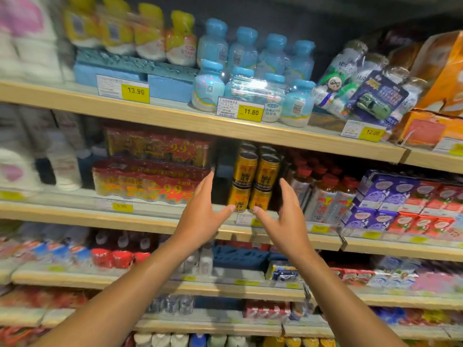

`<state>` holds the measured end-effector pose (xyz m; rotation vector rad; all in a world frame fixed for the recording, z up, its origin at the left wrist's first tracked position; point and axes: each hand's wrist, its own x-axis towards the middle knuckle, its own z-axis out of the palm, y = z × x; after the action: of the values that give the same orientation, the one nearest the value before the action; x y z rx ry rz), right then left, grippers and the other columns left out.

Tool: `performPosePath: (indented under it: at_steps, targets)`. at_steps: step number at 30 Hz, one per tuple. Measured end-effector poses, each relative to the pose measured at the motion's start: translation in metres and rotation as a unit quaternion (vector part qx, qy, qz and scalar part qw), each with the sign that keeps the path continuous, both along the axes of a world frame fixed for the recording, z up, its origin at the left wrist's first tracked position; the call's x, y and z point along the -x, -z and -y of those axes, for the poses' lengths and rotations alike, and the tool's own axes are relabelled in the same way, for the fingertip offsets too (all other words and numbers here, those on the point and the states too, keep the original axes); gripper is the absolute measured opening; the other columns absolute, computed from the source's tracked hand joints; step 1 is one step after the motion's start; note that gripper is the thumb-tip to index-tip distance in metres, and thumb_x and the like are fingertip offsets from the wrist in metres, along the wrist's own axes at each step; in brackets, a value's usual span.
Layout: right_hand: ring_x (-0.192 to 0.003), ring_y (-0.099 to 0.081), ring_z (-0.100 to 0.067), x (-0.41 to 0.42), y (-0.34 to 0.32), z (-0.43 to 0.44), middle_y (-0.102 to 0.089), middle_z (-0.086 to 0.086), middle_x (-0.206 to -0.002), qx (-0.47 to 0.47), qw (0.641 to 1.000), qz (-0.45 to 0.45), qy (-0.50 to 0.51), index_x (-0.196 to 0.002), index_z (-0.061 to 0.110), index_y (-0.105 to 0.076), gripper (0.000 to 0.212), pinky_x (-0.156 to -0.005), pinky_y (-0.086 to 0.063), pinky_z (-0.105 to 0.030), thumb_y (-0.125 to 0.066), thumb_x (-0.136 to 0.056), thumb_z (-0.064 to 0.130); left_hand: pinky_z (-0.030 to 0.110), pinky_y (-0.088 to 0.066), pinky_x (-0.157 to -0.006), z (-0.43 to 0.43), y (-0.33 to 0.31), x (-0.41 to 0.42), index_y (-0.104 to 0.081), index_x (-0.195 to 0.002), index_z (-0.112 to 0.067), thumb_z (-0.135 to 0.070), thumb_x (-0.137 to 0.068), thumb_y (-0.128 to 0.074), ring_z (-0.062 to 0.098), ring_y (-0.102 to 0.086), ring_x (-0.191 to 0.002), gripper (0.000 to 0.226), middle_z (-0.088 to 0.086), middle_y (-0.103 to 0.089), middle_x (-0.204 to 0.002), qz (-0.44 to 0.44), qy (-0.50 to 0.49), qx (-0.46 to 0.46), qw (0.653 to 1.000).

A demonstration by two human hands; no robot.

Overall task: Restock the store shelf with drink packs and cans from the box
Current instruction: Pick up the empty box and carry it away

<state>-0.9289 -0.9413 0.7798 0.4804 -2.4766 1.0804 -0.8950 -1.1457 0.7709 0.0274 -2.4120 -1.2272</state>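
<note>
Gold drink cans [253, 179] stand stacked two high in a narrow gap on the second wooden shelf [155, 216]. My left hand [203, 211] is raised just left of the stack, fingers straight, its thumb tip near the lower left can. My right hand [283, 211] mirrors it on the right, fingers straight, thumb near the lower right can. Neither hand holds anything. Left of the cans lie two shrink-wrapped red and gold can packs [150, 179], one on top of the other. No box is in view.
Red-capped bottles [323, 194] and purple and red drink cartons [400, 204] fill the shelf to the right. Blue bottle packs [253, 78] sit on the shelf above, its edge just over the cans. Lower shelves hold more drinks and a blue crate [238, 254].
</note>
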Motion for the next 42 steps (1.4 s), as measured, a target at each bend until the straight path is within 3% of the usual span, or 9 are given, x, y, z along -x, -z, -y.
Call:
performPosePath:
  at_steps: [3, 6, 14, 18, 23, 27, 35, 42]
  targets:
    - [-0.148, -0.023, -0.006, -0.035, 0.015, 0.005, -0.026, 0.009, -0.162, -0.006, 1.000, -0.013, -0.024, -0.157, 0.027, -0.022, 0.087, -0.118, -0.027, -0.029, -0.069, -0.088, 0.050, 0.032, -0.028, -0.115, 0.005, 0.014, -0.048, -0.007, -0.157, -0.036, -0.051, -0.088, -0.068, 0.005, -0.017, -0.148, 0.094, -0.015, -0.012, -0.164, -0.006, -0.013, 0.015, 1.000]
    - [-0.148, -0.024, -0.008, -0.072, 0.036, 0.019, -0.028, 0.009, -0.161, -0.008, 0.998, -0.004, -0.059, -0.156, 0.026, -0.026, 0.083, -0.117, -0.026, -0.030, -0.068, -0.088, 0.050, 0.022, -0.023, -0.113, 0.018, 0.035, -0.095, -0.012, -0.156, -0.039, -0.051, -0.089, -0.066, -0.008, -0.013, -0.142, 0.087, -0.019, -0.015, -0.162, -0.002, -0.027, 0.031, 0.999]
    - [-0.149, -0.023, -0.010, -0.155, 0.109, 0.096, -0.024, 0.013, -0.162, -0.039, 0.979, 0.105, -0.168, -0.157, 0.031, -0.024, 0.082, -0.119, -0.028, -0.035, -0.068, -0.090, 0.048, 0.024, -0.026, -0.112, 0.108, 0.103, -0.215, -0.019, -0.152, -0.046, -0.056, -0.093, -0.056, 0.000, -0.019, -0.146, 0.071, -0.018, -0.024, -0.160, 0.084, -0.093, 0.097, 0.987]
    - [-0.149, -0.022, -0.010, -0.180, 0.147, 0.148, -0.024, 0.013, -0.162, -0.068, 0.962, 0.151, -0.215, -0.156, 0.032, -0.026, 0.081, -0.121, -0.028, -0.037, -0.069, -0.089, 0.049, 0.020, -0.025, -0.112, 0.165, 0.141, -0.267, -0.025, -0.150, -0.046, -0.052, -0.094, -0.058, -0.016, -0.015, -0.137, 0.066, -0.021, -0.030, -0.156, 0.137, -0.139, 0.109, 0.975]
    - [-0.149, -0.025, -0.011, -0.207, 0.213, 0.224, -0.030, 0.010, -0.160, -0.105, 0.933, 0.223, -0.263, -0.154, 0.031, -0.030, 0.078, -0.120, -0.028, -0.034, -0.070, -0.089, 0.046, 0.029, -0.035, -0.114, 0.239, 0.201, -0.319, -0.043, -0.148, -0.025, -0.036, -0.093, -0.066, 0.011, -0.038, -0.141, 0.062, -0.004, -0.044, -0.153, 0.219, -0.167, 0.143, 0.950]
    - [-0.147, -0.029, -0.010, -0.225, 0.291, 0.287, -0.033, 0.011, -0.158, -0.157, 0.905, 0.281, -0.278, -0.155, 0.028, -0.030, 0.078, -0.118, -0.026, -0.027, -0.070, -0.090, 0.042, 0.031, -0.043, -0.109, 0.308, 0.267, -0.346, -0.042, -0.148, -0.026, -0.035, -0.096, -0.062, 0.015, -0.043, -0.139, 0.057, -0.006, -0.044, -0.153, 0.311, -0.149, 0.158, 0.925]
    - [-0.144, -0.033, -0.012, -0.254, 0.530, 0.379, -0.035, 0.006, -0.159, -0.253, 0.831, 0.407, -0.283, -0.155, 0.026, -0.031, 0.072, -0.112, -0.019, -0.014, -0.066, -0.092, 0.036, 0.032, -0.050, -0.102, 0.429, 0.490, -0.353, -0.041, -0.146, -0.037, -0.038, -0.097, -0.055, 0.015, -0.052, -0.129, 0.050, -0.008, -0.045, -0.150, 0.433, -0.036, 0.201, 0.878]
    - [-0.134, -0.050, -0.024, -0.282, 0.740, 0.404, -0.048, -0.002, -0.150, -0.339, 0.772, 0.472, -0.258, -0.153, 0.023, -0.035, 0.066, -0.107, -0.041, -0.031, -0.064, -0.095, 0.032, 0.028, -0.029, -0.115, 0.472, 0.720, -0.359, -0.020, -0.158, -0.019, -0.034, -0.103, -0.043, 0.017, -0.023, -0.150, 0.061, 0.001, -0.026, -0.162, 0.518, 0.076, 0.293, 0.800]
